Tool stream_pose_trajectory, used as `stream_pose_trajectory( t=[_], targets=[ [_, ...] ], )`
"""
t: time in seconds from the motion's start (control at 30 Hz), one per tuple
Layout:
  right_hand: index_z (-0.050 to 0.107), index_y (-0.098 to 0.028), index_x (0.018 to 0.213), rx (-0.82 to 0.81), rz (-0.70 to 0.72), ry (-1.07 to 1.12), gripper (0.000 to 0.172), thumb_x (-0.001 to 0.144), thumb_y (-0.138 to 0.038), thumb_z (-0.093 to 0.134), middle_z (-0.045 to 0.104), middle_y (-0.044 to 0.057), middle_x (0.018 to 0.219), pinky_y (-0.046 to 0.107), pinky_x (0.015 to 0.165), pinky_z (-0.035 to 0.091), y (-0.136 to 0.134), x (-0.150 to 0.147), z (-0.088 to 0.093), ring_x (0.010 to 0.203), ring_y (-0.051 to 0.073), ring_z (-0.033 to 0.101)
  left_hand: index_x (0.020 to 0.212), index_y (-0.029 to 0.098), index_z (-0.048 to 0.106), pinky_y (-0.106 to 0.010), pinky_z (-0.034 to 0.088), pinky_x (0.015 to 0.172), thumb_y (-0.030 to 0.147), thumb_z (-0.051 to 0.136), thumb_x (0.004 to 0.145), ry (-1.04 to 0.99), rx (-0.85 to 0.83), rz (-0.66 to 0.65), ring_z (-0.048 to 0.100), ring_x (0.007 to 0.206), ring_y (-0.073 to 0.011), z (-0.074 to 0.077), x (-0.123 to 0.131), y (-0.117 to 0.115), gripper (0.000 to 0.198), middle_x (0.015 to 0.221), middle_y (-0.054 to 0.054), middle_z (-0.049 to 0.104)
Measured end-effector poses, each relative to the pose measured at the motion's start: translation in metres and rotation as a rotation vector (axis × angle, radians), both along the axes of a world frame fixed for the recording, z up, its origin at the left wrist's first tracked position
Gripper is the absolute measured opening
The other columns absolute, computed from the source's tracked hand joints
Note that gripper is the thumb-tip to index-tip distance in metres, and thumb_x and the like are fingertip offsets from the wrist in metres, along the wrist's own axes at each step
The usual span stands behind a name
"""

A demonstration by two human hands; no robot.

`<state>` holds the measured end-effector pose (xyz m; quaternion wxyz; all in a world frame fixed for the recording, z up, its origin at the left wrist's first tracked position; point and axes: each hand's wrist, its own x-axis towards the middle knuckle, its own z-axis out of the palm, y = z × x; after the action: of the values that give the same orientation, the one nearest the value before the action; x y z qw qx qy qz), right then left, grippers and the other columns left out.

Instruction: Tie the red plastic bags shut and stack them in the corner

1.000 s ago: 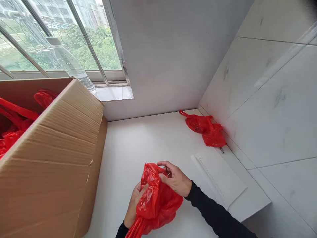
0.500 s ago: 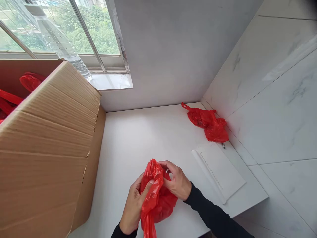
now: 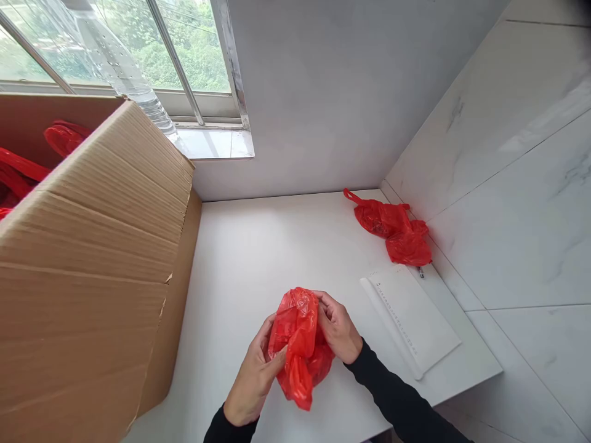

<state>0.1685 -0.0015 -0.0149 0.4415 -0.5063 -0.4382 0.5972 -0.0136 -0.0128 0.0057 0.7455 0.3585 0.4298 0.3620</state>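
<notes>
A crumpled red plastic bag (image 3: 299,344) is held between my two hands above the white table. My left hand (image 3: 253,372) grips its left side, the thumb lying across the front and the fingers partly hidden behind the plastic. On the right side of the bag, my right hand (image 3: 339,326) is closed on the upper edge, its fingertips partly covered. Whatever the bag may contain is hidden by the plastic.
At left stands a large open cardboard box (image 3: 92,258) with more red bags (image 3: 67,136) inside. Red bags (image 3: 392,227) lie against the tiled wall. A white pad (image 3: 410,320) rests on the table (image 3: 240,246) at right. A water bottle (image 3: 133,80) stands on the windowsill.
The bag's twisted tail, which hung toward me, is now folded up shorter against the bag. The bag sits slightly higher and spreads wider between my hands. The view has shifted slightly.
</notes>
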Motion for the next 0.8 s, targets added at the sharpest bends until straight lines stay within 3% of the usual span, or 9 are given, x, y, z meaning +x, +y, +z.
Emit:
stream_pose_trajectory(
  t=[0.13, 0.27, 0.37, 0.47, 0.57, 0.7, 0.8],
  targets=[
    [0.056, -0.024, 0.132, 0.008, 0.041, 0.040, 0.054, 0.087, -0.051, 0.069, 0.069, 0.007, 0.111, 0.035, 0.094, 0.050, 0.003, 0.002, -0.004, 0.097, 0.020, 0.064, 0.129, 0.025, 0.060, -0.033, 0.054, 0.086, 0.030, 0.081, 0.073, 0.071, -0.057, 0.007, 0.063, 0.110, -0.0285, -0.007, -0.003, 0.005, 0.060, 0.125, -0.008, 0.067],
    [0.068, -0.020, 0.115, 0.011, 0.090, -0.009, 0.044, 0.092, -0.057, 0.057, 0.071, 0.006, 0.095, 0.033, 0.081, 0.052, 0.003, 0.004, -0.006, 0.084, 0.020, 0.064, 0.125, 0.023, 0.065, -0.032, 0.055, 0.079, 0.032, 0.081, 0.073, 0.024, -0.129, 0.111, 0.069, 0.097, -0.0267, -0.017, -0.004, 0.008, 0.055, 0.112, -0.008, 0.072],
    [0.072, -0.018, 0.104, 0.007, 0.091, -0.060, 0.053, 0.097, -0.061, 0.042, 0.071, 0.006, 0.087, 0.035, 0.075, 0.052, 0.001, 0.003, -0.004, 0.078, 0.021, 0.062, 0.128, 0.020, 0.064, -0.034, 0.056, 0.077, 0.036, 0.082, 0.071, -0.062, -0.169, 0.207, 0.071, 0.088, -0.0272, -0.019, -0.003, 0.007, 0.062, 0.106, -0.010, 0.074],
    [0.067, -0.021, 0.120, 0.011, 0.118, 0.014, 0.048, 0.098, -0.058, 0.045, 0.071, 0.007, 0.102, 0.037, 0.086, 0.052, -0.001, -0.002, -0.001, 0.089, 0.022, 0.065, 0.130, 0.021, 0.063, -0.037, 0.056, 0.079, 0.042, 0.081, 0.071, -0.113, -0.188, 0.293, 0.071, 0.088, -0.0287, -0.013, 0.000, 0.004, 0.065, 0.107, -0.010, 0.074],
    [0.060, -0.024, 0.131, 0.029, 0.113, 0.035, 0.045, 0.094, -0.050, 0.058, 0.069, 0.007, 0.116, 0.038, 0.097, 0.050, 0.001, -0.007, 0.002, 0.103, 0.022, 0.064, 0.132, 0.026, 0.062, -0.040, 0.055, 0.085, 0.047, 0.075, 0.076, -0.139, -0.202, 0.280, 0.070, 0.095, -0.0305, -0.006, 0.003, 0.002, 0.061, 0.113, -0.010, 0.072],
    [0.065, -0.021, 0.124, 0.033, 0.099, -0.057, 0.039, 0.096, -0.047, 0.055, 0.071, 0.008, 0.110, 0.038, 0.092, 0.051, 0.001, -0.007, 0.000, 0.098, 0.023, 0.066, 0.136, 0.030, 0.058, -0.042, 0.053, 0.091, 0.045, 0.078, 0.075, -0.129, -0.172, 0.260, 0.066, 0.105, -0.0315, -0.004, 0.007, 0.001, 0.065, 0.123, -0.010, 0.069],
    [0.052, -0.023, 0.140, 0.025, 0.187, -0.106, 0.051, 0.094, -0.046, 0.059, 0.070, 0.007, 0.109, 0.039, 0.092, 0.051, -0.001, 0.000, -0.003, 0.099, 0.023, 0.066, 0.136, 0.029, 0.057, -0.042, 0.053, 0.091, 0.045, 0.081, 0.072, -0.148, -0.147, 0.303, 0.066, 0.105, -0.0327, -0.005, 0.009, 0.003, 0.070, 0.122, -0.010, 0.068]
  ],
)
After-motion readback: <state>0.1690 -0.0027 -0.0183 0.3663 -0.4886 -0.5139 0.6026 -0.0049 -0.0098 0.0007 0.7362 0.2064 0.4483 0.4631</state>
